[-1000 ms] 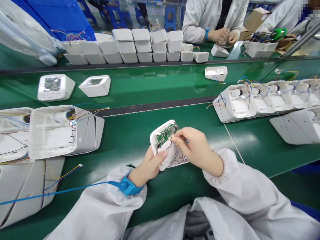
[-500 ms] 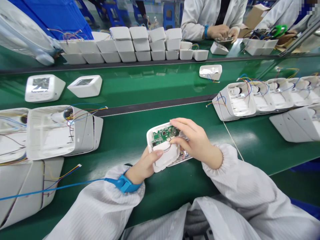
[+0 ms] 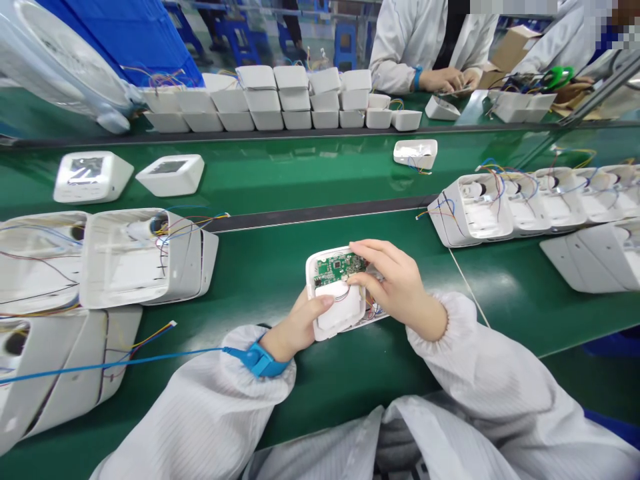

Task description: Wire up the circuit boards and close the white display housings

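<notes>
I hold a small white open housing (image 3: 336, 313) above the green bench (image 3: 260, 267), near its front edge. A green circuit board (image 3: 340, 267) shows in its upper half, and thin coloured wires run inside. My left hand (image 3: 300, 327) grips the housing's left edge, thumb on the white inner part. My right hand (image 3: 395, 283) clasps its right side, fingers over the board's right end. A blue wrist strap (image 3: 257, 360) with a blue cord sits on my left wrist.
Large white open casings with loose wires lie at left (image 3: 145, 257) and in a row at right (image 3: 475, 207). Two white display units (image 3: 93, 177) and a small housing (image 3: 415, 153) sit on the conveyor. Stacked white shells (image 3: 295, 100) line the far side, where a co-worker (image 3: 430, 40) works.
The housing has tipped from tilted up toward me to lying flatter. My right hand moved from pinching at the board to covering its right side. The conveyor items shifted slightly.
</notes>
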{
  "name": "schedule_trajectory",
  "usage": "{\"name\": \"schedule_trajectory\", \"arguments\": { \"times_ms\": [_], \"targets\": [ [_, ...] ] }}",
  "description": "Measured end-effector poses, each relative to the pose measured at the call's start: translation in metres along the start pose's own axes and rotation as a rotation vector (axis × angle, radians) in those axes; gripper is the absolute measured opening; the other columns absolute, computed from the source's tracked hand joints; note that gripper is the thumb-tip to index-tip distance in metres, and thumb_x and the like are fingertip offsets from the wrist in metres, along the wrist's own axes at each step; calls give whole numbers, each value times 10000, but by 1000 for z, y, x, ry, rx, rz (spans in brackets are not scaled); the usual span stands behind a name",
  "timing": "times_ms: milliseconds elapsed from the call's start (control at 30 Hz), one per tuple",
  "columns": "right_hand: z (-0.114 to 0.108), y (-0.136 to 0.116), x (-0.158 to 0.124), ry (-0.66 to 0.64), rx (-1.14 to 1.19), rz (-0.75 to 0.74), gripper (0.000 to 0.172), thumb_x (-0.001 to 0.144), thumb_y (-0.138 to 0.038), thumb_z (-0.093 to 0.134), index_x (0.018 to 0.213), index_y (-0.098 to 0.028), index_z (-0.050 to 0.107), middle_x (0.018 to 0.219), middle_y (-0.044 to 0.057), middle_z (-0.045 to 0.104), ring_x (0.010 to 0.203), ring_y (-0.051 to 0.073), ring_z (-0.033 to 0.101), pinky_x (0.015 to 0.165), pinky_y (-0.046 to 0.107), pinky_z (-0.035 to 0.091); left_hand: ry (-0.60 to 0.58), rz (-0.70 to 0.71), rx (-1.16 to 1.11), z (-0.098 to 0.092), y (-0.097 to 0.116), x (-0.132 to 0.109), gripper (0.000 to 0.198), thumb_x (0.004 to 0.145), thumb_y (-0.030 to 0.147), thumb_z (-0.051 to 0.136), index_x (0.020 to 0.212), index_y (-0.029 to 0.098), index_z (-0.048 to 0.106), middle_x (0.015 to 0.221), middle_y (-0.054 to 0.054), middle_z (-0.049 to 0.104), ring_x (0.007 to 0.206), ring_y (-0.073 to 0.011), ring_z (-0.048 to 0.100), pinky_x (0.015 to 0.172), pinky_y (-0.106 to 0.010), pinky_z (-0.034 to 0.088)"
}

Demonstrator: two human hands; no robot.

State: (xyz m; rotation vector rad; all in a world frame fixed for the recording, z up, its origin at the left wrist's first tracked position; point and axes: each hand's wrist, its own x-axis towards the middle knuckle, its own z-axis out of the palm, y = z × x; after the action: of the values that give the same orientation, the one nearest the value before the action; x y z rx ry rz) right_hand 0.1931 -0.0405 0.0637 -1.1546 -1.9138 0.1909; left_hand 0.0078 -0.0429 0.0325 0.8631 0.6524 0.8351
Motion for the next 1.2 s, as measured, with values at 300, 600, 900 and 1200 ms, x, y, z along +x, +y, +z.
{"name": "schedule_trajectory", "arguments": {
  "times_ms": [300,600,900,1200],
  "targets": [
    [-15,1,5,24,272,127,198,815,-239,751,966,-222,623,879,1,698,795,158,657,728,302,545,18,454,477,-24,19,14,777,761,796,539,1169,160,716,1135,-141,733,1090,-342,660,971,-461,515],
    [-9,-7,19,-361,-193,-520,223,976,-137,454,888,-222,640,990,35,707,1011,201,597,889,388,453,-34,394,1026,-15,19,18,974,703,536,774,1514,215,342,1508,-168,446,1371,-375,436,1153,-560,323],
    [-34,-3,41,-310,23,26,246,917,-274,627,1158,-235,590,796,-25,684,687,133,641,660,255,475,61,609,637,-21,-2,21,954,768,472,695,1542,231,192,1498,-158,362,1418,-367,356,1194,-538,254],
    [-1,-13,43,-753,-547,-47,160,903,-170,599,781,-162,703,818,82,673,718,197,624,572,325,337,-89,637,506,-29,-14,22,803,823,565,636,1473,197,342,1509,-190,355,1385,-380,425,1162,-548,327]
  ]
}}
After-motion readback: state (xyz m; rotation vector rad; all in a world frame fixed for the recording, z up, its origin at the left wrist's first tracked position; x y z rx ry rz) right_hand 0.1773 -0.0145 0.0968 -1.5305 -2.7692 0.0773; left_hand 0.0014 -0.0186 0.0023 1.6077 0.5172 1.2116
